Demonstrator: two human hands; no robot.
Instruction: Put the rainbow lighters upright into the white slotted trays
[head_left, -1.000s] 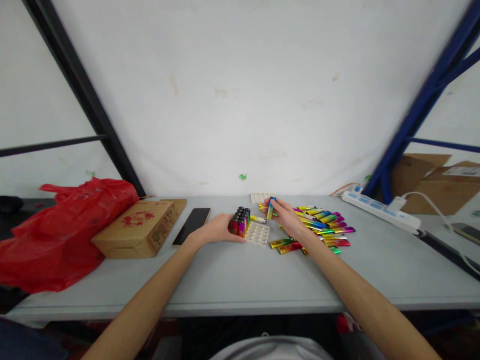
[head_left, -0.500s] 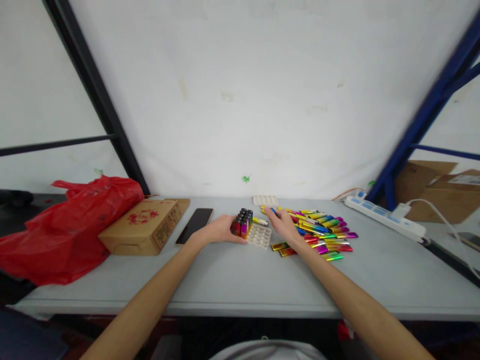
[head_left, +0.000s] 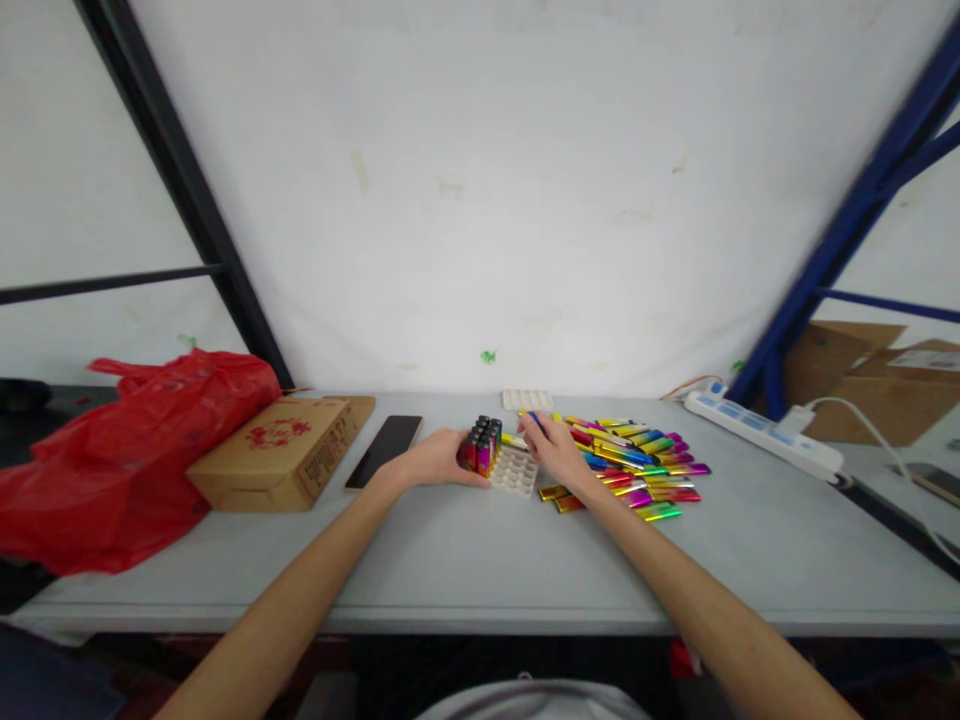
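Observation:
My left hand [head_left: 442, 458] curls round the near left side of several upright lighters [head_left: 484, 446] with dark tops. They stand in the left part of a white tray [head_left: 514, 470] with round hollows, whose right part shows bare hollows. My right hand [head_left: 553, 450] is closed just right of the tray, and a blue lighter [head_left: 535, 420] pokes out at its fingertips; most of it is hidden. Right of that hand lies a loose pile of shiny, many-coloured lighters [head_left: 637, 455], partly covered by the forearm.
A second white tray [head_left: 527, 399] lies by the wall. On the left are a black phone [head_left: 385, 452], a cardboard box [head_left: 274, 455] and a red plastic bag [head_left: 135, 465]. A white power strip [head_left: 765, 435] runs along the right, with cartons [head_left: 874, 390] beyond the blue frame.
My right hand has moved slightly left, away from the pile and closer to the tray, with the blue lighter in its fingers. My left hand stays at the upright lighters.

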